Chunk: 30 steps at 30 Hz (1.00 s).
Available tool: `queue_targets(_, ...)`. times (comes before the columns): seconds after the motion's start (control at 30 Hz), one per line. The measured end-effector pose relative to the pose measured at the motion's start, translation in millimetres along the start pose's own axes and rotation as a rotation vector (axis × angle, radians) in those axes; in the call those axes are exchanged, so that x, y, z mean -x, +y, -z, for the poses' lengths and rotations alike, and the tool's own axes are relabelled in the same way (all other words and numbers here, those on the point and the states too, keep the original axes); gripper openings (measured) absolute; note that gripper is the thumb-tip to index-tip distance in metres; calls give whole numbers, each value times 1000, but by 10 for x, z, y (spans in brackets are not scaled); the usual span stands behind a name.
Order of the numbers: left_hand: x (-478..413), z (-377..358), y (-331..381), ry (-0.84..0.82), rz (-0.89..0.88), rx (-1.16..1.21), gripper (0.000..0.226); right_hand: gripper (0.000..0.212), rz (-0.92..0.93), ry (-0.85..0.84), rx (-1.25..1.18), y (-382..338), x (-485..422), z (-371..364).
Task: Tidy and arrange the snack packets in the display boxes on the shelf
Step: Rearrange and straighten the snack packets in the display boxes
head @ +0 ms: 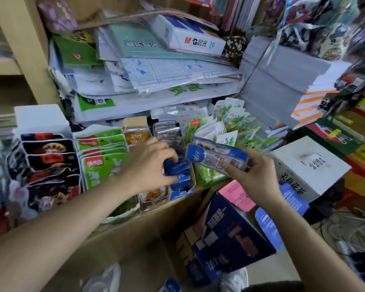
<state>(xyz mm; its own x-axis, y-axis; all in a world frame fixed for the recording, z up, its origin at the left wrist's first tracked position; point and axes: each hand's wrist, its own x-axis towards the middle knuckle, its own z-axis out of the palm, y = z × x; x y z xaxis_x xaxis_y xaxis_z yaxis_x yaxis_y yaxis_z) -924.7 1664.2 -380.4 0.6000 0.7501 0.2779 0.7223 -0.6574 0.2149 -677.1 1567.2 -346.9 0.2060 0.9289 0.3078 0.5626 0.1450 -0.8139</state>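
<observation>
**Messy shop shelf (pixel 148 226), both hands on the blue snacks**

The wooden shelf was jammed. A slumping pile of papers (pixel 156 81) sat at the back with a white box (pixel 190 36) on top, and display boxes ran along the front edge. Down on the floor were a dark blue carton (pixel 230 234) right under the hands and a white carton (pixel 308 165) off to the right.

The left hand (pixel 150 165) was down at the blue box (pixel 182 193), fingers curled round the tops of the blue packets (pixel 177 172) standing in it. The right hand (pixel 257 178) was just beside that box, on its right and a bit higher. It was clamped on a stack (pixel 217 158) of the same snacks, with the thumb across the front. The stack lay sideways, over the pale green packets (pixel 226 123) in the next box.

The held packets had bright blue ends and a silvery middle, with small print facing up. Left of the blue box stood an orange box (pixel 136 135), then green packets (pixel 101 152) and dark packets (pixel 49 157), all upright in rows.
</observation>
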Motion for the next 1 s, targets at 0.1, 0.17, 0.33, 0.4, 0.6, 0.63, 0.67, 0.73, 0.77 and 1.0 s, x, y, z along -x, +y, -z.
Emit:
queue_targets(0.1, -86, -157, 62, -61, -17, -218, 75, 43, 10, 7, 58, 23, 51, 70)
queue_targets(0.17, -158, -210, 91, -59, -2, -288, 82, 46, 8, 27, 97, 61, 72, 107)
queue_targets(0.33, -261, -312, 194, -129, 55, -369, 95, 30, -15, -7, 124, 153, 107, 189)
queue_targets(0.4, -291, -324, 216, -135, 50, -342, 92, 34, -19, -21, 130, 169, 121, 199)
queue_targets(0.6, -376, -101, 36, -120, -53, -175, 47, 35, -45, -22, 112, 229, 118, 246)
queue_targets(0.63, -372, -86, 11, -119, -61, -168, 42, 28, -42, -30, 105, 241, 116, 246)
queue_targets(0.67, -370, -77, -9, -116, -65, -160, 36, 24, -36, -36, 97, 246, 115, 239)
queue_targets(0.73, -375, -62, -40, -111, -58, -135, 23, 23, -15, -44, 76, 255, 120, 210)
queue_targets(0.77, -386, -55, -58, -106, -50, -113, 18, 24, -9, -48, 70, 265, 124, 191)
queue_targets(1.0, -469, 31, -143, 16, 76, 94, 5, 29, 348, -162, 267, 298, 191, -136)
